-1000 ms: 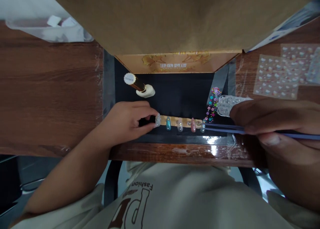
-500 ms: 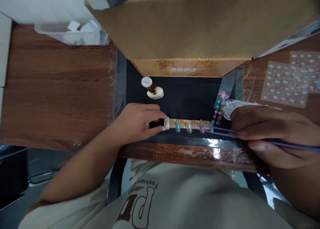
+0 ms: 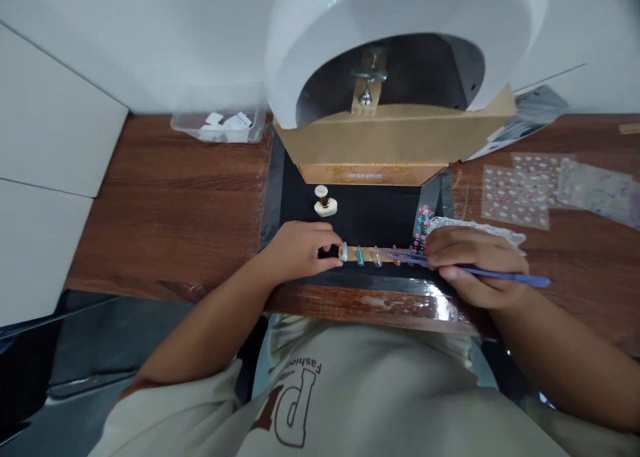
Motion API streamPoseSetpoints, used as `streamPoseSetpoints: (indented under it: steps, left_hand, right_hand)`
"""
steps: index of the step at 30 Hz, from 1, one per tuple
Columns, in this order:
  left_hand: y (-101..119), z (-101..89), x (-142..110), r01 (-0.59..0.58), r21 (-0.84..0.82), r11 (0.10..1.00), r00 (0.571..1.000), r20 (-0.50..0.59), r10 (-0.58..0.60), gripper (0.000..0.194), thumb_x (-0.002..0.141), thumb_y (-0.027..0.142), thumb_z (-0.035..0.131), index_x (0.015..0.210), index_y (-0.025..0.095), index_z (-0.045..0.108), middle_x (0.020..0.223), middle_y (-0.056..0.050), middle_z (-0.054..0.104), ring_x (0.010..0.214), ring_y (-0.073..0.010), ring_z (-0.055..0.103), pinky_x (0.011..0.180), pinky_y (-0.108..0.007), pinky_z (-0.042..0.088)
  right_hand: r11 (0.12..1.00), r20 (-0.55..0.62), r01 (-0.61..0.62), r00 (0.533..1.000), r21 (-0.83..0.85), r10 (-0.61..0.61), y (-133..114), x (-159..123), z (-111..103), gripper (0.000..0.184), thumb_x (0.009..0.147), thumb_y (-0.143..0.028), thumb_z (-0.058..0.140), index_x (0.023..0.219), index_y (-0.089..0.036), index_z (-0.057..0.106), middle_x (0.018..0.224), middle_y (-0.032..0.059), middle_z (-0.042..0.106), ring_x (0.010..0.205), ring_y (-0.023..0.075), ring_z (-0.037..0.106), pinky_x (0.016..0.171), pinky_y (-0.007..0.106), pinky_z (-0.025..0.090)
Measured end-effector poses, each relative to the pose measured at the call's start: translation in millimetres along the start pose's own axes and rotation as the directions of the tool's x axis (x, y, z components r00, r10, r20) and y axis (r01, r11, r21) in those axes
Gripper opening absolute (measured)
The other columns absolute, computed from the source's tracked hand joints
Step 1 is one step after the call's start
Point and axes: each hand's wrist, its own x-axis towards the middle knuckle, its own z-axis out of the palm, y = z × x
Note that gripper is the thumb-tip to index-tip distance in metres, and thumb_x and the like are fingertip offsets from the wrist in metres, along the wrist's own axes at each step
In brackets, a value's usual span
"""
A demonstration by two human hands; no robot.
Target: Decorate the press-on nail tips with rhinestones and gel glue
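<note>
My left hand [image 3: 300, 250] pinches the left end of a tan strip [image 3: 369, 254] between thumb and fingertips, beside a pale glittery false nail [image 3: 345, 251]. Along the strip sit several more nails, among them a teal nail [image 3: 360, 256], a clear one [image 3: 377, 256] and a pinkish one [image 3: 397, 255]. Closed around purple tweezers [image 3: 525, 279], my right hand [image 3: 480, 260] holds their tips over the strip between the clear and pinkish nails. Whether the tips grip anything is too small to tell. Colourful flower-shaped charms [image 3: 423, 222] lie just beyond the right hand.
A cream polish bottle [image 3: 326, 208] with a white-topped cap stands on the black mat [image 3: 373, 214]. Behind are a cardboard box [image 3: 425, 137] and a white, rounded lamp-like housing [image 3: 400, 17]. Sticker sheets [image 3: 515, 200] lie right; a clear tub [image 3: 183, 125] stands left.
The head view has tipped upward and farther off, bringing the white housing into sight. The tweezer tips have shifted slightly left, from the pinkish nail toward the clear one. My left hand keeps its pinch.
</note>
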Motion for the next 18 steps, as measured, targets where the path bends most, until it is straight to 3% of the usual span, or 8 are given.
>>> streamPoseSetpoints:
  steps: [8, 18]
  left_hand:
    - [0.9, 0.9, -1.8, -0.019, 0.010, 1.000, 0.999, -0.029, 0.019, 0.023, 0.085, 0.039, 0.073, 0.099, 0.022, 0.075, 0.084, 0.002, 0.070, 0.072, -0.0084, 0.063, 0.065, -0.020, 0.040]
    - [-0.3, 2.5, -0.5, -0.024, 0.021, 0.999, 0.999, -0.027, 0.024, 0.020, 0.085, 0.038, 0.072, 0.097, 0.023, 0.074, 0.082, 0.003, 0.069, 0.072, -0.0086, 0.063, 0.063, -0.020, 0.037]
  right_hand:
    - [0.990, 0.026, 0.034, 0.999, -0.134, -0.031, -9.1, 5.6, 7.0, 0.011, 0.088, -0.009, 0.059, 0.094, -0.015, 0.066, 0.075, 0.0059, 0.071, 0.068, 0.0117, 0.068, 0.064, 0.023, 0.057]
    - [0.988, 0.069, 0.049, 0.997, -0.150, -0.039, -7.1, 2.2, 8.1, 0.011, 0.090, -0.013, 0.058, 0.098, -0.016, 0.065, 0.076, 0.0053, 0.071, 0.068, 0.0119, 0.067, 0.064, 0.025, 0.056]
